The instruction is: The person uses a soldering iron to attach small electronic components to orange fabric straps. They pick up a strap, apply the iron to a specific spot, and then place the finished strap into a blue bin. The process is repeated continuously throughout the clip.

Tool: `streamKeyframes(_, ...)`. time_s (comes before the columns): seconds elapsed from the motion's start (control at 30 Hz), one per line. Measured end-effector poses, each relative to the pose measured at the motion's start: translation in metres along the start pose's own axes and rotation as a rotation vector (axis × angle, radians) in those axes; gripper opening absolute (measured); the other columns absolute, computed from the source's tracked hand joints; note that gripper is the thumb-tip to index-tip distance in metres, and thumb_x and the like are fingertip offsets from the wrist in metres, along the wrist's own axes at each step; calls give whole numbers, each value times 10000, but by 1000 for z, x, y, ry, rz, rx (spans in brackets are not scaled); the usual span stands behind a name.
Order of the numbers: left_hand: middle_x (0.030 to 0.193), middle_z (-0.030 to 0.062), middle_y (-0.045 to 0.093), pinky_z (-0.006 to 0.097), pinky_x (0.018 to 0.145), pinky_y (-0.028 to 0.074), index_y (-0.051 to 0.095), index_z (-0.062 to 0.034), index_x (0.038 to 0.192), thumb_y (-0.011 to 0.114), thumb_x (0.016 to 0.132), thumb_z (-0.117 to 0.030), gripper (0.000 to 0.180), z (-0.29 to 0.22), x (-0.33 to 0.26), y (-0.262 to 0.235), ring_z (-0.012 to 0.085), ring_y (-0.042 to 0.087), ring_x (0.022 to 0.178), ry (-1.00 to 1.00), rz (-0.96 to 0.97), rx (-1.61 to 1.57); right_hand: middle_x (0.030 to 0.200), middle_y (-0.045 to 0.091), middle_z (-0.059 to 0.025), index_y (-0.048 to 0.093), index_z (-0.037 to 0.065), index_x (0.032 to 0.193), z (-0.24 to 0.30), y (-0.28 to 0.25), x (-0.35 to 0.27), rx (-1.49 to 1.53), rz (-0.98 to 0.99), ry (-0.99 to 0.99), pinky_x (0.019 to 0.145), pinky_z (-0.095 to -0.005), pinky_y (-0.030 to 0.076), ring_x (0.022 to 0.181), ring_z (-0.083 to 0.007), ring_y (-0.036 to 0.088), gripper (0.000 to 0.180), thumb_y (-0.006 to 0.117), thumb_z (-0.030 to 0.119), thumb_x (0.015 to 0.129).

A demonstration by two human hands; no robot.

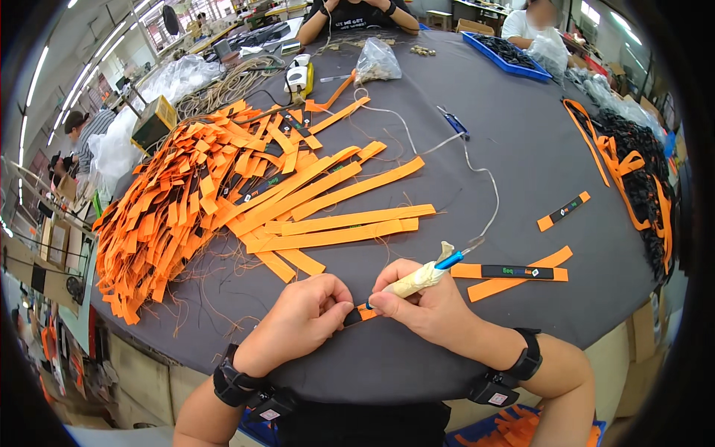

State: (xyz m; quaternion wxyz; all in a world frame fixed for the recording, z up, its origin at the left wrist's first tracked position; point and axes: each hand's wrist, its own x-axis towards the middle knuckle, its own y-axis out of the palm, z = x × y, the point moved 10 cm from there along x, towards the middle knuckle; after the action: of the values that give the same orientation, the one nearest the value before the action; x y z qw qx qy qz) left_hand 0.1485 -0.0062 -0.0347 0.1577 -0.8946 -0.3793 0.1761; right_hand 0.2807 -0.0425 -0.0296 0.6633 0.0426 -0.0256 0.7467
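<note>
My left hand is closed, pinching a short orange and black webbing strap near the table's front edge. In my right hand is a blue pen-shaped corded tool, its grip wrapped in cream tape. The tool slants down to the left, its tip close to the strap; whether they touch I cannot tell. Right of my right hand, a strap with a black label crosses a plain orange strap. Farther back lies another short labelled strap.
A large heap of orange straps covers the table's left side. The tool's thin cord runs back past a small blue cutter-like item. Behind are a plastic bag and a blue tray. Two people sit across the table.
</note>
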Motion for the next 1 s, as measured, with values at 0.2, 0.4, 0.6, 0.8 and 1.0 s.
streamKeyframes(0.2,704,9,623,206,530,488,575,-3,933,622,944,-63,77,-2,1,0,59,612,615,22,8,-3,651,503,56,596,29,905,2,0,1,-45,2,-27,505,-202,297,587,0,406,161,688,156,940)
streamKeyframes(0.4,703,5,616,207,523,481,574,-5,934,617,946,-63,73,-5,1,1,60,615,614,87,-11,45,648,494,61,596,26,908,1,2,1,-39,14,-10,502,-200,292,583,3,398,154,685,148,941)
streamKeyframes(0.6,701,2,610,207,519,479,574,-4,933,612,950,-63,72,-2,2,0,59,616,611,42,-14,3,657,486,68,592,30,911,1,3,1,-32,12,-1,501,-199,289,583,5,391,144,678,139,945)
streamKeyframes(0.8,700,-2,605,205,520,476,575,-4,929,611,951,-63,73,-2,2,1,58,613,613,25,-14,-18,657,486,70,593,33,910,0,2,1,-39,15,-1,499,-196,288,581,5,387,141,678,140,946)
streamKeyframes(1.0,698,-2,603,205,518,474,576,-4,931,611,951,-67,74,-1,2,1,58,609,608,39,-9,-17,662,492,68,596,32,909,0,2,1,-43,11,-4,499,-196,291,583,4,389,142,678,142,947)
